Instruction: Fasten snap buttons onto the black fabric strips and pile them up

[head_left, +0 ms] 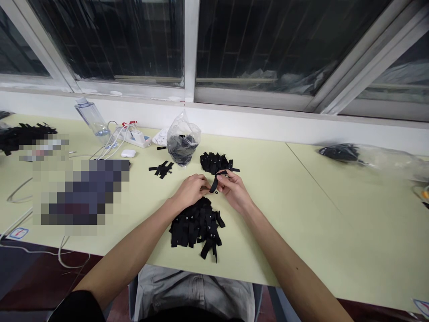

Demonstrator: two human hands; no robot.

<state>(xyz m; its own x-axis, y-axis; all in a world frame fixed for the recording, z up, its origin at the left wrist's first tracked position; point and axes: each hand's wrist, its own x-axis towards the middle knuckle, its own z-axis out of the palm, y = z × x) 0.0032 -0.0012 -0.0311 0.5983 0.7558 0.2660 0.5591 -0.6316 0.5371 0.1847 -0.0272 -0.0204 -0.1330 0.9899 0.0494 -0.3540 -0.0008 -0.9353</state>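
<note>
head view puts your two hands close together over the pale green table [284, 214], and the thing that matters is the black strip [215, 182] pinched between them. your right hand [234, 190] grips its upper end with thumb and forefinger closed on it; your left hand [191, 190] meets the lower end, fingers curled in toward the strip, though you cannot tell from here whether they truly clamp it or only touch. the strip's long axis runs on a slant, upper end toward your right fingertips and away from you, lower end down toward your left fingertips and nearer your body. neither hand is really farther off: both are at the strip.

just beneath your left fingers, on the side toward you, lies the near pile of black strips [197, 226], fanned flat with small white marks showing. just beyond your right fingers sits the far pile of black strips [215, 162]. a few loose strips [161, 169] lie beyond your left fingers and off to the left, with a clear plastic bag [182, 142] of dark pieces standing farther back between the two.
</note>
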